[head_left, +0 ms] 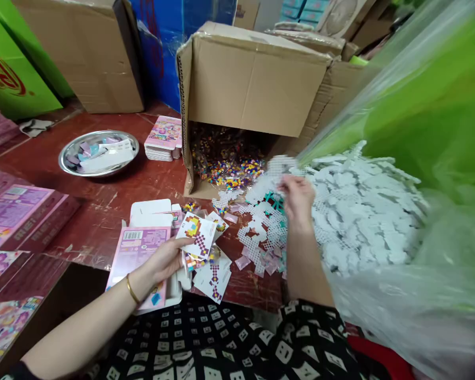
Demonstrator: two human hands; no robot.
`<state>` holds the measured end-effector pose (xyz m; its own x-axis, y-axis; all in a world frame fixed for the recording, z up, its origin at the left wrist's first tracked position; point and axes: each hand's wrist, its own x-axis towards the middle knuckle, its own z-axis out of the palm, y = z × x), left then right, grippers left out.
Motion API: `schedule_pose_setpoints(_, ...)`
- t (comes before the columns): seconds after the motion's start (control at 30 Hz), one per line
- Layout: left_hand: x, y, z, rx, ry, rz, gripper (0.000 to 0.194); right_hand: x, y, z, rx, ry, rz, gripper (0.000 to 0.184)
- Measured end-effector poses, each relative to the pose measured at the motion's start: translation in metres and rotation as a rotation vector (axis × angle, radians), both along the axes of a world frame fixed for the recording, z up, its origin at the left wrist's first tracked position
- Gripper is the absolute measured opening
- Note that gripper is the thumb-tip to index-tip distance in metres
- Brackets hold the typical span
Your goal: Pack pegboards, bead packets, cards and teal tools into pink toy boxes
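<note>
My left hand point(166, 259) pinches a white pattern card point(196, 235) printed with a coloured pixel figure, just above an open pink box point(140, 253) near the table's front edge. A second pattern card point(214, 277) and a small bag of beads lie beside it. My right hand point(298, 196) reaches into a heap of white plastic grid pieces point(360, 211) that spills from a clear plastic bag point(419, 295). Its fingers are curled at the top of the heap and blurred, so what they hold is unclear. A gold bangle sits on my left wrist.
A cardboard box point(253, 89) lies on its side with bags of coloured beads point(229, 163) inside. A metal bowl point(98, 153) with small packets stands at the left, a stack of pink boxes point(164, 138) behind. Flat pink cartons point(16, 216) line the left edge.
</note>
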<state>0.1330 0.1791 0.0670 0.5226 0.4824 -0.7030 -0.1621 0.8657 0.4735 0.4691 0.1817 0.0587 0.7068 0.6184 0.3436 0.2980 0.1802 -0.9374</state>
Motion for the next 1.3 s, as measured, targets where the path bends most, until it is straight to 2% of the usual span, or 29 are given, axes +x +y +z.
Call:
schedule_pose_setpoints(0.03,0.004,-0.001,0.0,0.003,-0.01,-0.008,0.024,-0.034,-0.014,-0.005,-0.042,0.165,0.223,0.018)
schedule_pose_setpoints(0.07,0.008,-0.002,0.0,0.021,-0.034,-0.001,0.024,-0.07,-0.028,-0.011,-0.087,0.205,0.322,0.02)
schedule_pose_setpoints(0.13,0.014,-0.008,0.001,0.083,-0.073,0.036,0.026,-0.133,-0.047,-0.029,-0.137,0.234,0.415,0.021)
schedule_pose_setpoints(0.17,0.016,-0.011,0.003,0.12,-0.071,0.046,0.029,-0.154,-0.052,-0.038,-0.124,0.221,0.428,0.021)
schedule_pose_setpoints(0.23,0.016,-0.017,0.005,0.2,-0.016,0.039,0.039,-0.164,-0.052,-0.054,-0.147,0.072,0.389,0.02)
schedule_pose_setpoints(0.3,0.011,-0.022,0.007,0.264,0.053,0.025,0.047,-0.133,-0.042,-0.065,-0.338,-0.212,0.246,0.022)
schedule_pose_setpoints(0.33,0.007,-0.023,0.007,0.283,0.069,0.024,0.049,-0.107,-0.034,-0.069,-0.484,-0.361,0.143,0.025)
schedule_pose_setpoints(0.37,0.002,-0.024,0.007,0.292,0.075,0.023,0.05,-0.079,-0.025,-0.073,-0.704,-0.519,0.038,0.029)
schedule_pose_setpoints(0.4,-0.003,-0.025,0.006,0.29,0.075,0.017,0.051,-0.05,-0.017,-0.076,-0.797,-0.569,0.006,0.029)
schedule_pose_setpoints(0.5,-0.015,-0.027,0.004,0.251,0.062,0.004,0.051,0.015,0.004,-0.086,-0.952,-0.682,0.029,0.025)
schedule_pose_setpoints(0.57,-0.02,-0.029,0.004,0.223,0.041,0.015,0.052,0.033,0.012,-0.094,-1.026,-0.767,0.102,0.023)
schedule_pose_setpoints(0.73,-0.022,-0.031,0.007,0.163,0.014,0.05,0.051,0.036,0.012,-0.108,-1.145,-0.971,0.211,0.026)
schedule_pose_setpoints(0.93,-0.023,-0.034,0.008,0.14,0.054,0.105,0.026,0.032,0.003,-0.108,-1.169,-1.126,0.281,0.032)
schedule_pose_setpoints(1.17,-0.026,-0.036,0.008,0.155,0.075,0.114,0.02,0.019,0.015,-0.108,-1.148,-1.122,0.363,0.043)
schedule_pose_setpoints(1.3,-0.032,-0.034,0.011,0.144,0.044,0.119,0.021,0.03,0.021,-0.094,-1.07,-1.058,0.351,0.026)
